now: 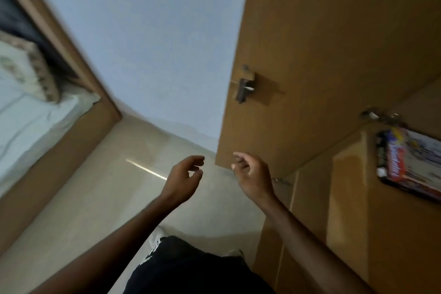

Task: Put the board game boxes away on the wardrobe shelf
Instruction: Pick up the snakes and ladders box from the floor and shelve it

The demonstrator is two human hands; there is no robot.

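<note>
A colourful board game box [410, 164] with a dark border lies flat on the wooden wardrobe shelf [350, 174] at the right edge of the head view. My left hand [183, 179] and my right hand [253, 174] hover side by side over the floor, left of the shelf. Both hold nothing, with fingers loosely curled and apart. My right hand is just below the lower corner of the open wardrobe door [310, 55]. The view is tilted and blurred.
The open wooden door carries a small metal latch [245, 88]. A bed with white sheets [26, 112] in a wooden frame [59, 150] lies at the left. Pale floor tiles [119, 186] and a light wall [143, 43] fill the middle.
</note>
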